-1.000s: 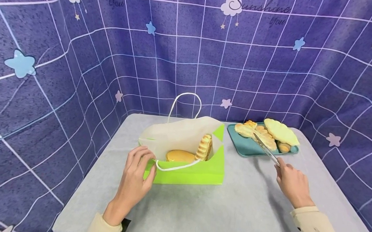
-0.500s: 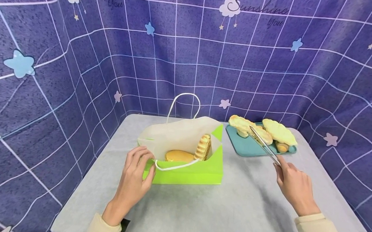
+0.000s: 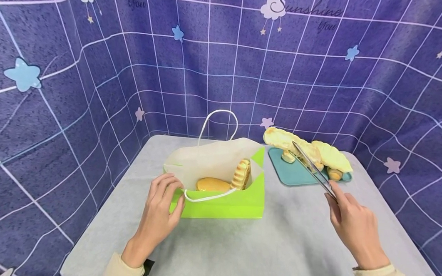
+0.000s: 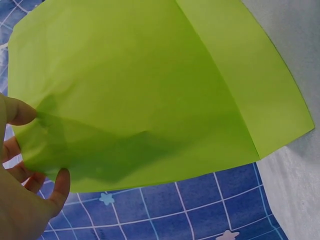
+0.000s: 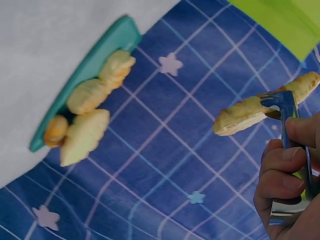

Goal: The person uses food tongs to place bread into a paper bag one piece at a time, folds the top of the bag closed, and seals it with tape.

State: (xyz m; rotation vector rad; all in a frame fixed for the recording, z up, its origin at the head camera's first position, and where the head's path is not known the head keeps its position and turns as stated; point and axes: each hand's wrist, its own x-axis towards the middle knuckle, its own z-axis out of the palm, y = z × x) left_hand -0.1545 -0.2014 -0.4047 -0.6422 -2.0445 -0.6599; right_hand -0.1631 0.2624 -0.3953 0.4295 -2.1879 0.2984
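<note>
My left hand (image 3: pixel 162 208) pinches the left rim of a bright green paper bag (image 3: pixel 217 208) with white rope handles. Inside the bag lie an oval golden bread (image 3: pixel 212 184) and a ridged long bread (image 3: pixel 241 175). In the left wrist view, thumb and fingers sit on both sides of the bag's edge. My right hand (image 3: pixel 356 228) holds metal tongs (image 3: pixel 317 173), whose tips clamp a long pale-golden bread (image 3: pixel 279 137). That bread is raised and tilted above the teal tray (image 3: pixel 295 178); the right wrist view shows it apart from the tray.
Several breads remain on the tray at the table's back right, among them a large pale shell-shaped bread (image 3: pixel 332 157) and a small round brown bun (image 3: pixel 334 174). A blue-violet grid curtain (image 3: pixel 225 63) hangs behind the grey table (image 3: pixel 233 255).
The tongs have lifted the long bread off the tray, up and to the left. The right hand has drawn back slightly toward me. The left hand keeps its place on the bag.
</note>
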